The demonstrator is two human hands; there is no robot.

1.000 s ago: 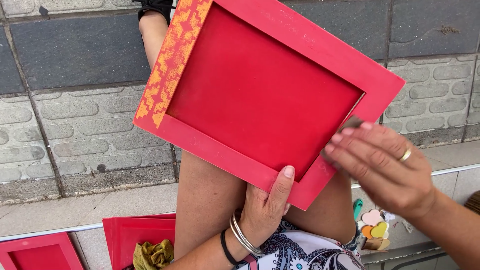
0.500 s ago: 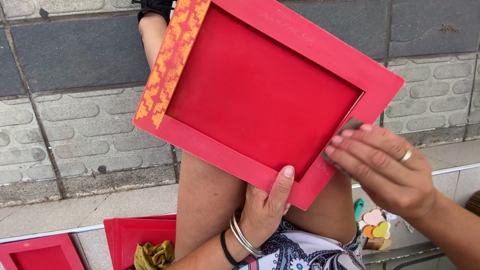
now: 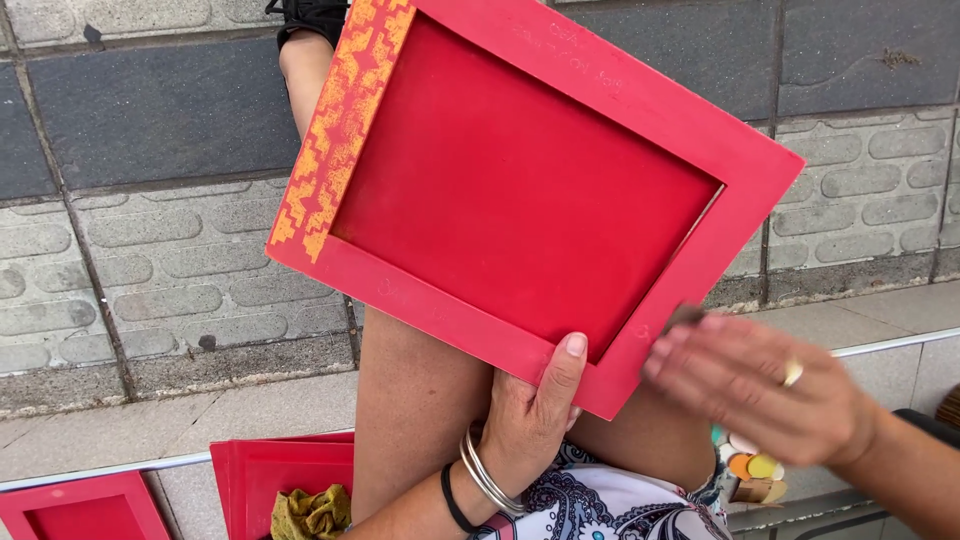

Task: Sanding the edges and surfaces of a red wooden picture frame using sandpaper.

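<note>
A person is sitting and looking down at a red frame [image 3: 520, 190], which is tilting across their bare legs above grey paving. The frame is a flat rectangle with a raised border and a sunken red panel. One border strip, at the upper left, is carrying a stamped orange zigzag pattern; the other strips are showing plain red.

The left hand [image 3: 530, 420] is gripping the frame's lower edge from beneath, with the thumb pressing on the front of the border and the fingers curling out of sight behind it. Silver bangles and a black band are circling that wrist.

The right hand [image 3: 760, 390] is reaching in from the right, blurring with motion, at the frame's lower right corner. Its fingers are bunching loosely around something small and dark at the fingertips; what it is cannot be made out. A ring is showing on one finger.

Below the left wrist, a stack of more red frames [image 3: 270, 470] is lying on the pale ledge, with a crumpled yellow-green cloth [image 3: 312, 512] resting on it. Another red frame [image 3: 80, 505] is lying at the bottom left corner. Under the right hand, a few small coloured pieces [image 3: 750, 465] are sitting near the knee.
</note>
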